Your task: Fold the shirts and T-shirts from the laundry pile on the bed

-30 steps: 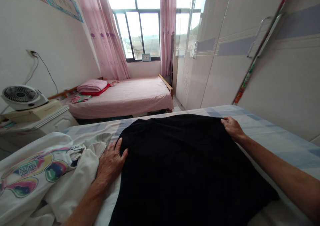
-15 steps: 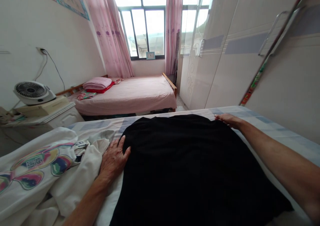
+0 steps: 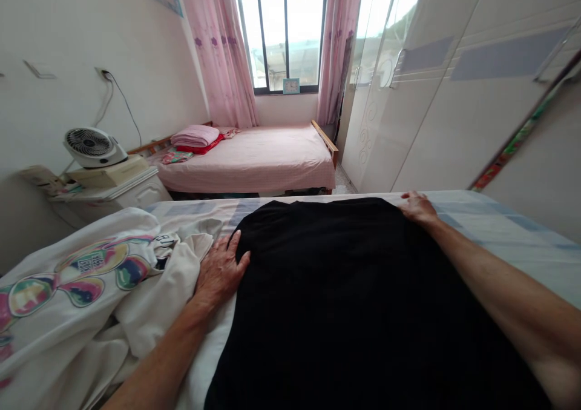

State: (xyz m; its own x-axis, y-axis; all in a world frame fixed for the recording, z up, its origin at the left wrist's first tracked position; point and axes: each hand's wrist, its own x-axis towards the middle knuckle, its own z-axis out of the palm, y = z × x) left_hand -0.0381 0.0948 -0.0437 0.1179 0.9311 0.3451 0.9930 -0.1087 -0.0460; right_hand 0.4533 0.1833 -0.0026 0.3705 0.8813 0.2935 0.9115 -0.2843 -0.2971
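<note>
A black garment (image 3: 336, 301) lies spread out in front of me on a bed with a blue-and-white checked sheet (image 3: 476, 216); its exact kind cannot be made out. My left hand (image 3: 222, 264) rests flat at the garment's left edge, fingers apart, thumb and fingertips on the black cloth. At the far right corner, my right hand (image 3: 418, 208) has its fingers curled closed on the garment's edge. Left of my left hand lies a crumpled white shirt (image 3: 149, 313) with a colourful sunglasses print.
Beyond this bed stands another bed with a pink sheet (image 3: 272, 162), a folded pink quilt (image 3: 195, 135) on it. A white fan (image 3: 93, 146) sits on a box atop a cabinet at the left. White wardrobes (image 3: 426, 113) line the right side.
My right hand has curled its fingers more at the garment's far right corner, and the cloth there looks smoother. My left hand stays on the left edge. The view has turned slightly left.
</note>
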